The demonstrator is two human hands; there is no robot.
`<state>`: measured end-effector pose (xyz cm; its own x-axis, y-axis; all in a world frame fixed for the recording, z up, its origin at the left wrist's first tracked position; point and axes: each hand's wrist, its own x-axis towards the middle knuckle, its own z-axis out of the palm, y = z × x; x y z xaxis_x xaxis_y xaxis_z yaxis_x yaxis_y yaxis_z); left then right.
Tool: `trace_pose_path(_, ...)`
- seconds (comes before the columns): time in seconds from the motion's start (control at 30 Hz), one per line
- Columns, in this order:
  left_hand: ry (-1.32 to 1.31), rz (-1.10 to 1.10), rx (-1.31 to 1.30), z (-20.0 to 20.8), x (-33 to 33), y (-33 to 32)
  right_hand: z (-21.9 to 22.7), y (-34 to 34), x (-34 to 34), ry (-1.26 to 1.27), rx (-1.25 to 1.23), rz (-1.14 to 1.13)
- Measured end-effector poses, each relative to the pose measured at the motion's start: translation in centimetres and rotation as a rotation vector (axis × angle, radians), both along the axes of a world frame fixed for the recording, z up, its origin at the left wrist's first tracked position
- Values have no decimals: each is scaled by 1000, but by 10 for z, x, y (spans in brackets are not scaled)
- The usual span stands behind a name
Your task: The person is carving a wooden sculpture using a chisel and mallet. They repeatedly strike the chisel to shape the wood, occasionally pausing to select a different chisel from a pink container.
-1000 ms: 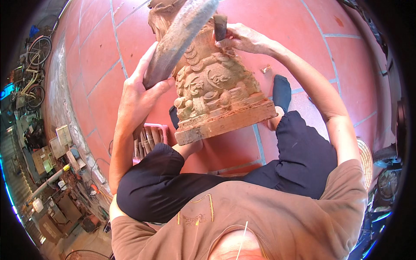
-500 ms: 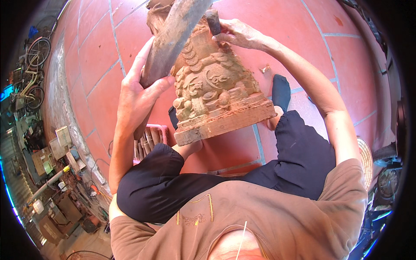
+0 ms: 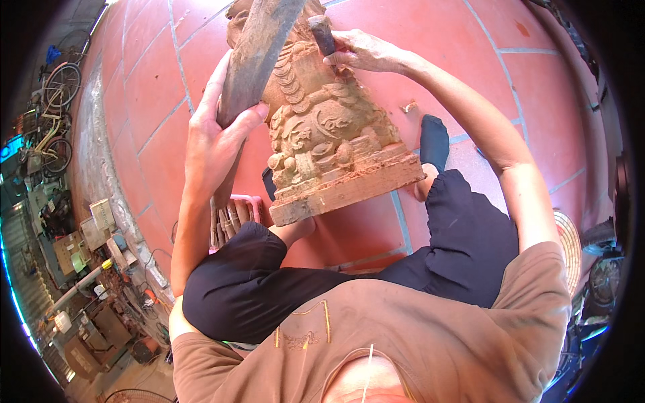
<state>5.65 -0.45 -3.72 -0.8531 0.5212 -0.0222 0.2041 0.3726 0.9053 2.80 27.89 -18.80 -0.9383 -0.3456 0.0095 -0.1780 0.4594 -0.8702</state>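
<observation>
A carved wooden statue (image 3: 321, 131), brown and rough, leans away from me over the floor between my feet, its flat base block nearest me. My left hand (image 3: 216, 138) is closed around a long, flat wooden mallet (image 3: 259, 57), which slants up and right over the statue's far left side and hides part of it. In my right hand (image 3: 368, 52), at the statue's upper right, is a short dark chisel handle (image 3: 322, 35). The fingers wrap its lower part; the blade cannot be made out.
A pink basket (image 3: 255, 207) of several wooden-handled tools stands by my left knee. Red floor tiles (image 3: 376, 232) lie around my feet, with a small wood chip (image 3: 408, 107) right of the statue. Bicycles (image 3: 62, 86) and clutter line the far left; a woven hat (image 3: 568, 245) lies right.
The mallet's far end has swung a little left, away from the chisel handle. My right hand and the chisel have shifted slightly left.
</observation>
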Motion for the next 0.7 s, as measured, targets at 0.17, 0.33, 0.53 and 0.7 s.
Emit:
trace_pose_path(0.17,106,-67,-309,-9,-9,-6,0,2,3,37,88,-30)
trace_pose_path(0.33,-54,22,-174,-12,-5,-26,-14,18,9,-90,-219,-151)
trace_pose_path(0.53,-284,114,-147,-13,3,-35,-32,49,27,-200,-221,-353)
trace_pose_path(0.7,-273,131,-123,-23,5,-35,-29,29,6,-145,-383,-336)
